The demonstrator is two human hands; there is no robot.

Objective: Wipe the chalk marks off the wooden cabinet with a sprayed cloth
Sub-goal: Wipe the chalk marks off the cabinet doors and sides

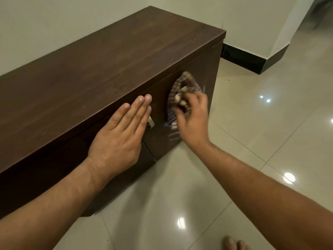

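Note:
A low dark-brown wooden cabinet (100, 69) stands against the wall. My right hand (193, 118) presses a bunched checked cloth (182, 89) against the cabinet's right front door; the hand and cloth are blurred. Faint white chalk streaks (172, 137) show on the door just below the cloth, and a thin one (204, 88) to its right. My left hand (119, 131) lies flat, fingers together, on the front top edge of the cabinet, holding nothing. It partly covers a small metal handle (151, 122).
Glossy cream floor tiles (252, 141) spread to the right and front, with lamp reflections. A black skirting (248, 60) runs along the white wall behind. My bare toes (234, 243) show at the bottom edge.

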